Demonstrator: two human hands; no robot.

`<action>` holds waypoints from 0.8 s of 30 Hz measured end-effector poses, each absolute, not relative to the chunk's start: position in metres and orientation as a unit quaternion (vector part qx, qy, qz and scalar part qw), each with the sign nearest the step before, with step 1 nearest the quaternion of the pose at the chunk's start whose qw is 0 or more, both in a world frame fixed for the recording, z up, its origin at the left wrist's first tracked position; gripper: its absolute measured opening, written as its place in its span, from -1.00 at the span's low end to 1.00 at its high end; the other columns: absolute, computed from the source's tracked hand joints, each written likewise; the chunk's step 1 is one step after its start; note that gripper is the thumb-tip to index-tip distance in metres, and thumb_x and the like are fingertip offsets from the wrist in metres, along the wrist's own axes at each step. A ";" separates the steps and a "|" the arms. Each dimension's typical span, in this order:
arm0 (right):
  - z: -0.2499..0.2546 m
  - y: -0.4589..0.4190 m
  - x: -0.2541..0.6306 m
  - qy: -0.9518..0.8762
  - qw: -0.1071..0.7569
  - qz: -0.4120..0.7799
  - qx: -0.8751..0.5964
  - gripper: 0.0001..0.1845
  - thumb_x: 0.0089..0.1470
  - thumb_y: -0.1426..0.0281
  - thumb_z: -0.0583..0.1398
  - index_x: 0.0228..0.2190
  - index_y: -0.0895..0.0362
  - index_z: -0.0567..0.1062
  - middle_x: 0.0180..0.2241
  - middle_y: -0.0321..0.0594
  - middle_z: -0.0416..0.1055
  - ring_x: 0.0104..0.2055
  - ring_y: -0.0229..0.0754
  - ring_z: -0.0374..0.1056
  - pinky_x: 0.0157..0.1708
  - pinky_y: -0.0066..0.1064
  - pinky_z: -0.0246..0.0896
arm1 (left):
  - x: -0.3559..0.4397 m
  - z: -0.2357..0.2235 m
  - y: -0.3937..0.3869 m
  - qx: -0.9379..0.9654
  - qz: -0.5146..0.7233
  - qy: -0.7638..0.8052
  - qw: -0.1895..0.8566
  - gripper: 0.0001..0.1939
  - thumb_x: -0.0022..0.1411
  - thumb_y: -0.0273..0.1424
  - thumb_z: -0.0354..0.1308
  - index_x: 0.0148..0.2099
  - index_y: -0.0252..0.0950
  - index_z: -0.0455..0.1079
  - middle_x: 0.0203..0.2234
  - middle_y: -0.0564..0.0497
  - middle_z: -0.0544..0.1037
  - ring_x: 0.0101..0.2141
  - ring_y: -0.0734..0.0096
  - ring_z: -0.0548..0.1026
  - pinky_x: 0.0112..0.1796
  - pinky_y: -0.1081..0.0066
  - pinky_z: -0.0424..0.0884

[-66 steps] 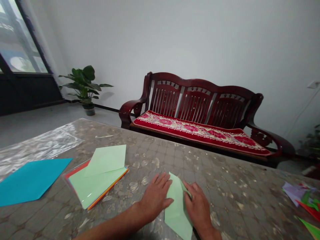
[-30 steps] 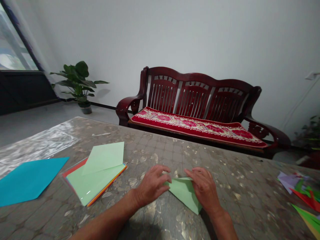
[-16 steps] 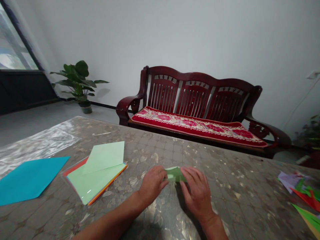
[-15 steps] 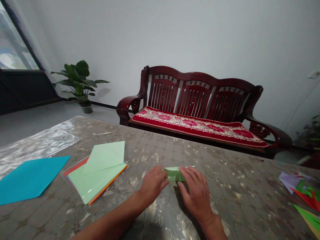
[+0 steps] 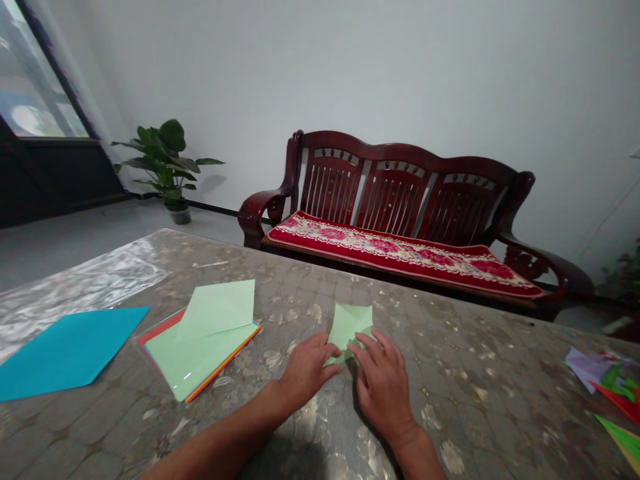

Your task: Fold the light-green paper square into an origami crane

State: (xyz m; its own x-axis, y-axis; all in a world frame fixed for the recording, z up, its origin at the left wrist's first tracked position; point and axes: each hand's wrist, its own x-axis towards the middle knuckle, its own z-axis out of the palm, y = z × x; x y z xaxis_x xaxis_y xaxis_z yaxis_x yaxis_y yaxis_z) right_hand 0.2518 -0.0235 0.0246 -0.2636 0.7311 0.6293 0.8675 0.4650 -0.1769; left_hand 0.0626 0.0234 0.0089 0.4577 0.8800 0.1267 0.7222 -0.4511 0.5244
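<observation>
A light green sheet of paper (image 5: 350, 321) with creases lies on the patterned tabletop, its far part spread open beyond my fingers. My left hand (image 5: 307, 365) pinches its near left edge between thumb and fingers. On the near right edge, the bent fingers of my right hand (image 5: 383, 377) press and grip the paper. The part under my fingertips is hidden. To the left rests a stack of coloured paper (image 5: 200, 357) in a clear sleeve, a loose green sheet (image 5: 223, 308) on top of it.
A blue sheet (image 5: 70, 353) and crumpled clear plastic (image 5: 95, 272) lie at the left. A thin white stick (image 5: 211, 265) is near the far edge. Folded coloured paper pieces (image 5: 607, 380) sit at the right. Beyond the table (image 5: 450, 373) stands a wooden bench (image 5: 395, 187).
The green paper was turned between my hands and raised as a narrow folded strip. Now it lies opened out, its far part spread away from me. Both hands stay on its near edge.
</observation>
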 end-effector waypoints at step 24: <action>0.016 -0.022 0.264 -0.800 0.272 -0.102 -0.525 -0.86 0.17 0.48 0.18 -0.42 0.04 0.46 -0.41 -0.29 0.44 -0.01 -0.06 0.30 0.23 -0.01 -0.09 | 0.038 0.023 0.028 0.875 0.160 0.399 0.224 -0.73 0.10 -0.33 0.34 -0.10 -0.07 0.50 -0.11 0.06 0.48 -0.05 0.22 0.38 -0.02 0.29 0.21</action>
